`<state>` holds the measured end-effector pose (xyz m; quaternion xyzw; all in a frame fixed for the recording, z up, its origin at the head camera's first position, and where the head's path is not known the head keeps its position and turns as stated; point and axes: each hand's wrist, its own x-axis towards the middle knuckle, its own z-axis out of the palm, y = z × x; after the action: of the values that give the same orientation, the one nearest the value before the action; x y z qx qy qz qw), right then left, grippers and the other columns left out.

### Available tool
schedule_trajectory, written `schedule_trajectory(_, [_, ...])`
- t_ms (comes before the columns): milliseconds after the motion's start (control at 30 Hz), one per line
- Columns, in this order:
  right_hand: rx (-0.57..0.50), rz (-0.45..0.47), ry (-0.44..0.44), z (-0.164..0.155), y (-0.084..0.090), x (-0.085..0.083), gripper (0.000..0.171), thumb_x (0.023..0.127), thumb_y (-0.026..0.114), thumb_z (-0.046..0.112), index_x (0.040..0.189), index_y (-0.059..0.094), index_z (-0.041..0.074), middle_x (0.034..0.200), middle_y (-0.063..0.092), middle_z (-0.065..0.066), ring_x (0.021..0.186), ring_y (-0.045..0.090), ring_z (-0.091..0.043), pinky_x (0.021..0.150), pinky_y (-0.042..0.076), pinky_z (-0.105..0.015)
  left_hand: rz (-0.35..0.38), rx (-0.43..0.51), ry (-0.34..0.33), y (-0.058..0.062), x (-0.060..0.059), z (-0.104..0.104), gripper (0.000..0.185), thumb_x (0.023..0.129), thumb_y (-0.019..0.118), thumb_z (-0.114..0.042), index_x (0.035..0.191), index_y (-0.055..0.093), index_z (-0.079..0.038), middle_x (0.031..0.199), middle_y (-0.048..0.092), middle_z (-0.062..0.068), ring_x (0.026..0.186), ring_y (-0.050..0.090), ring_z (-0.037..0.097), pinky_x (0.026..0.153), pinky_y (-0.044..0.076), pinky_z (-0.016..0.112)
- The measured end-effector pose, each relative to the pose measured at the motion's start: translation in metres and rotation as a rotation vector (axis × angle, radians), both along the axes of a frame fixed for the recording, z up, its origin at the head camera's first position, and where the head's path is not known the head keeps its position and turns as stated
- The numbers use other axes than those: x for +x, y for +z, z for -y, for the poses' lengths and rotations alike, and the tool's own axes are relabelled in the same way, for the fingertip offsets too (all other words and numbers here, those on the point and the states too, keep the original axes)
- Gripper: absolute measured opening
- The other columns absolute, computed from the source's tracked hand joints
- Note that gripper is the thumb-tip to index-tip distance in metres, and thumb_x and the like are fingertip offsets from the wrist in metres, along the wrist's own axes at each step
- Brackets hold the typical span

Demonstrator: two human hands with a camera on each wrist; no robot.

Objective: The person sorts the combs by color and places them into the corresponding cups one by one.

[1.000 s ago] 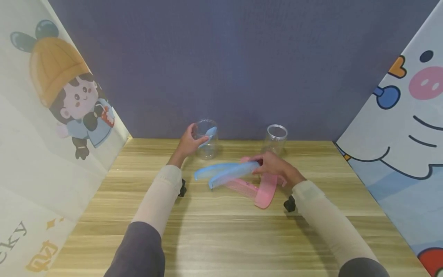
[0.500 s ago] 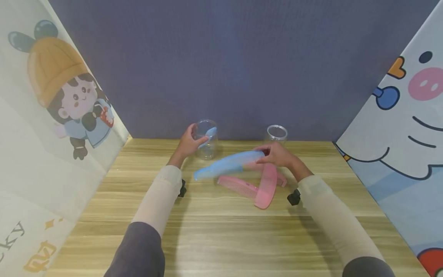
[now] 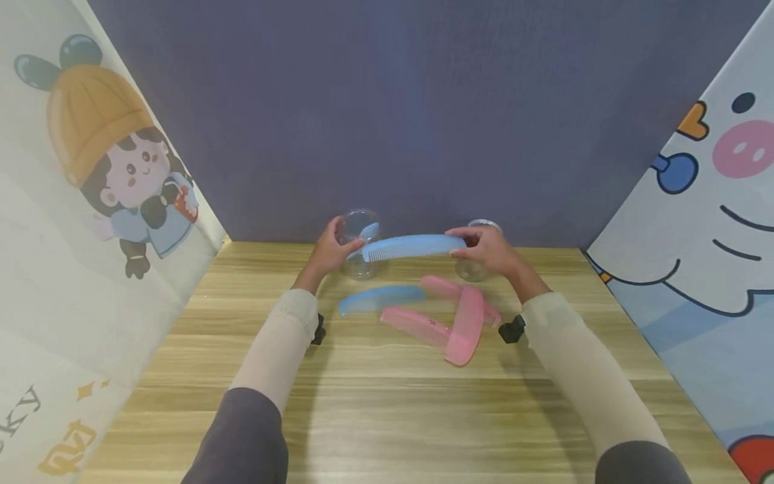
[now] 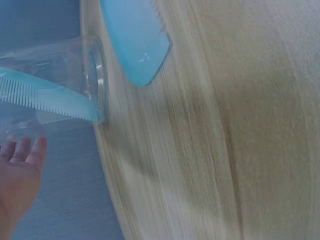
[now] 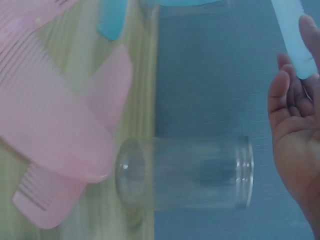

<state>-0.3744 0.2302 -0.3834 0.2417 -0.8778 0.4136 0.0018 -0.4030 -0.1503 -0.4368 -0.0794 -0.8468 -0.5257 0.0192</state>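
My left hand (image 3: 340, 246) grips a clear jar (image 3: 361, 250) at the back of the wooden table (image 3: 387, 410); a blue comb (image 4: 46, 98) stands inside the jar (image 4: 80, 70). My right hand (image 3: 468, 245) pinches one end of another blue comb (image 3: 411, 247) and holds it level in the air, its teeth end beside the jar's mouth. In the right wrist view that comb (image 5: 294, 40) sits at my fingertips (image 5: 311, 30). A third blue comb (image 3: 381, 298) lies flat on the table below.
A second clear jar (image 3: 478, 265), with nothing in it, stands behind my right hand (image 5: 295, 130). Three pink combs (image 3: 450, 316) lie crossed on the table beside the flat blue one. Cartoon panels wall in the left and right sides, and a purple wall closes the back.
My right hand has lifted the blue comb off the pile on the table and carried it up and back toward the jar in my left hand. The left hand has stayed put.
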Motion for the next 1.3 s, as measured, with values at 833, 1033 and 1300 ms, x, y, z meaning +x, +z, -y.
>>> schedule_trajectory(833, [0.055,-0.017,-0.303,0.058,0.055,-0.008,0.059,0.088,0.076,0.05,0.133,0.068,0.013,0.097,0.073,-0.01,0.081,0.058,-0.021,0.069,0.048,-0.036,-0.019,0.007,-0.02,0.0,0.002,0.002,0.1,0.091,0.075,-0.048,0.163,0.017,-0.012,0.166,0.03,0.017,0.151,0.034,0.037,0.124,0.034,0.05])
schedule_trajectory(1033, [0.077,-0.066,-0.344,0.07,0.063,-0.007,0.059,0.088,0.076,0.05,0.132,0.069,0.01,0.115,0.074,-0.014,0.099,0.067,-0.028,0.081,0.057,-0.044,-0.034,-0.015,-0.012,0.002,0.002,0.0,0.099,0.091,0.075,-0.048,0.163,0.018,-0.011,0.164,0.033,0.018,0.147,0.039,0.038,0.122,0.037,0.052])
schedule_trajectory(1300, [0.022,-0.123,-0.306,0.086,0.07,-0.006,0.053,0.09,0.077,0.045,0.13,0.071,0.012,0.114,0.077,-0.008,0.103,0.071,-0.025,0.089,0.059,-0.045,-0.042,-0.028,-0.007,0.005,0.006,0.0,0.099,0.091,0.075,-0.045,0.163,0.017,-0.008,0.164,0.032,0.02,0.147,0.039,0.039,0.122,0.037,0.051])
